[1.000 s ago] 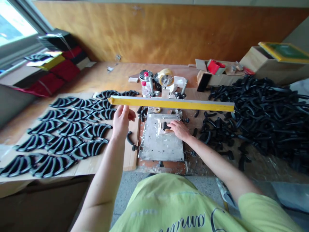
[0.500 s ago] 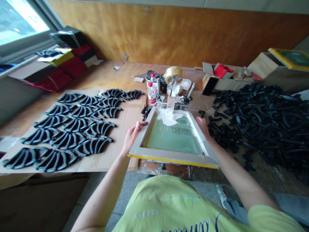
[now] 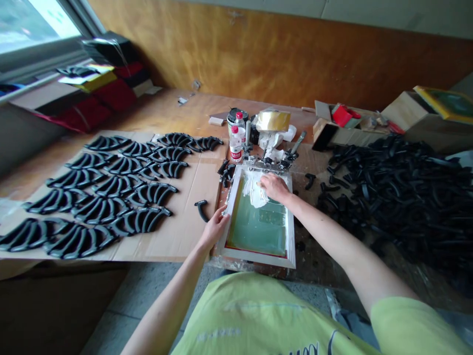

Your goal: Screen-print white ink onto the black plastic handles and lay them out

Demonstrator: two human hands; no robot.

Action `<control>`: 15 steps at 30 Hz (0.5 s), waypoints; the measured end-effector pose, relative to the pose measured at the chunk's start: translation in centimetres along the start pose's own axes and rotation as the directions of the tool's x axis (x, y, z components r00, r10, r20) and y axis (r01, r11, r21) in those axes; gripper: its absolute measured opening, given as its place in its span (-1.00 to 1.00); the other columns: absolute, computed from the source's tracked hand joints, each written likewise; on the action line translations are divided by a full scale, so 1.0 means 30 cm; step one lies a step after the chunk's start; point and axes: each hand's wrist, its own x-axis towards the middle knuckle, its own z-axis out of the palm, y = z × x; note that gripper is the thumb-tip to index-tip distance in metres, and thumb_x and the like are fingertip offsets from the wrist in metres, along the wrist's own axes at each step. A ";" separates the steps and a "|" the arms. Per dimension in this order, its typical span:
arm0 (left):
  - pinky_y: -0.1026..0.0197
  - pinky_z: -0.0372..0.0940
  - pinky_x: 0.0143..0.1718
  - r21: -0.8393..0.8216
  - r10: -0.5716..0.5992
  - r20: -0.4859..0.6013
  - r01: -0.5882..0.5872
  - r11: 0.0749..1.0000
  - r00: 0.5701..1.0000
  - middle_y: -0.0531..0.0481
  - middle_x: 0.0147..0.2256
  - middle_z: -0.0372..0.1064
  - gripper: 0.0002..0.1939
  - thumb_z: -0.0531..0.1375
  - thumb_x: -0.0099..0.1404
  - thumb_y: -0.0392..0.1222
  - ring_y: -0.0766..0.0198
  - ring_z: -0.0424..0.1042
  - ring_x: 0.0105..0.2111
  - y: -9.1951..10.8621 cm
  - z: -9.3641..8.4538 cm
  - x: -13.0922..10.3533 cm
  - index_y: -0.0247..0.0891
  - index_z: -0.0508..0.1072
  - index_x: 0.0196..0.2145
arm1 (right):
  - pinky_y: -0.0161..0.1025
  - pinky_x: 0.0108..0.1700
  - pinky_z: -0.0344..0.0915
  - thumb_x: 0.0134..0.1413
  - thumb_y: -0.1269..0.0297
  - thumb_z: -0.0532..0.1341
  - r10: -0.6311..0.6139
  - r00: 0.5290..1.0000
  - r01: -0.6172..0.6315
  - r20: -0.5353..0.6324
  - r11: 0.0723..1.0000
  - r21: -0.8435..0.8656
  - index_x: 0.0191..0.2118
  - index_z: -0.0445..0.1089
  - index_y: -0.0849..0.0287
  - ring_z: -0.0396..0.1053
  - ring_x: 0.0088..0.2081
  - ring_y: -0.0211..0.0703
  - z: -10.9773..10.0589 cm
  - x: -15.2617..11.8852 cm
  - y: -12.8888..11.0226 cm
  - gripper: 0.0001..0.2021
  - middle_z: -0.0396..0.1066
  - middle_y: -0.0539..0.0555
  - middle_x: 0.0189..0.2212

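Lime shirt [image 3: 254,308], short sleeve [image 3: 397,320], dark, seemingly cursive lettering [image 3: 308,349].

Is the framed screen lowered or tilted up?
Lowered: the framed screen looks roughly flat, its near end low by the front edge of the table, the left hand at its side.

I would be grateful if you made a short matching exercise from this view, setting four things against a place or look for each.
Things:
1. Left hand
2. Bottles
3. Heap
4. Right hand

Places and looks:
A. Black, on the right side of the table
B. Over the far part of the screen, by the white smear
C. At the left edge of the screen
D. Red-capped, beyond the screen

Right pairs: 1-C; 2-D; 3-A; 4-B
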 end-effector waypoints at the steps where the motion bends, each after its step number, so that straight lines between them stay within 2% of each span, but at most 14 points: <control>1: 0.27 0.29 -0.42 -0.002 -0.006 -0.011 0.006 1.000 1.000 0.01 -0.41 0.45 -0.34 0.30 0.10 0.09 0.23 0.42 -0.42 0.003 0.001 -0.002 -0.23 0.41 0.13 | -0.21 -0.15 0.20 0.21 0.46 0.11 -0.079 0.997 0.079 -0.002 0.997 0.011 -0.32 0.43 0.24 0.31 -0.20 -0.06 0.000 -0.042 -0.002 -0.84 0.44 0.16 -0.33; 3: 0.27 0.29 -0.41 -0.003 -0.011 -0.021 0.010 1.000 1.000 0.02 -0.41 0.45 -0.34 0.30 0.10 0.08 0.23 0.42 -0.42 0.005 0.004 -0.006 -0.22 0.41 0.12 | -0.23 -0.17 0.18 0.18 0.49 0.10 -0.228 0.974 0.227 0.009 0.973 0.048 -0.32 0.44 0.23 0.31 -0.20 -0.07 -0.012 -0.111 0.001 -0.83 0.43 0.14 -0.35; 5: 0.28 0.27 -0.41 0.000 -0.012 -0.024 0.012 1.000 1.000 0.02 -0.41 0.45 -0.34 0.29 0.11 0.09 0.24 0.41 -0.43 0.005 0.005 -0.007 -0.24 0.41 0.13 | -0.25 -0.22 0.16 0.15 0.49 0.13 -0.312 0.950 0.308 0.032 0.947 0.093 -0.32 0.44 0.20 0.31 -0.22 -0.10 -0.032 -0.138 0.010 -0.85 0.42 0.10 -0.37; 7: 0.28 0.26 -0.42 0.013 -0.009 -0.021 0.009 1.000 1.000 0.02 -0.40 0.45 -0.33 0.28 0.12 0.11 0.25 0.41 -0.43 0.006 0.003 -0.007 -0.24 0.41 0.13 | -0.26 -0.26 0.14 0.14 0.44 0.18 -0.291 0.956 0.286 0.036 0.951 0.114 -0.34 0.43 0.17 0.31 -0.25 -0.11 -0.047 -0.123 0.016 -0.91 0.41 0.07 -0.39; 11: 0.29 0.25 -0.42 0.028 0.000 0.006 0.000 1.000 1.000 0.00 -0.38 0.46 -0.30 0.27 0.12 0.15 0.26 0.41 -0.43 0.011 -0.008 -0.005 -0.25 0.40 0.14 | -0.23 -0.22 0.18 0.19 0.41 0.16 -0.167 0.984 0.170 -0.062 0.984 0.054 -0.32 0.43 0.19 0.30 -0.20 -0.07 -0.028 -0.091 -0.009 -0.90 0.41 0.12 -0.32; 15: 0.30 0.25 -0.43 0.004 0.003 0.040 -0.003 1.000 0.999 -0.02 -0.37 0.46 -0.24 0.27 0.11 0.20 0.27 0.40 -0.44 0.009 -0.014 0.000 -0.27 0.35 0.18 | -0.20 -0.15 0.24 0.22 0.48 0.10 -0.252 0.965 0.257 -0.072 0.964 0.063 -0.26 0.44 0.23 0.29 -0.14 -0.05 0.000 -0.158 -0.037 -0.83 0.40 0.16 -0.25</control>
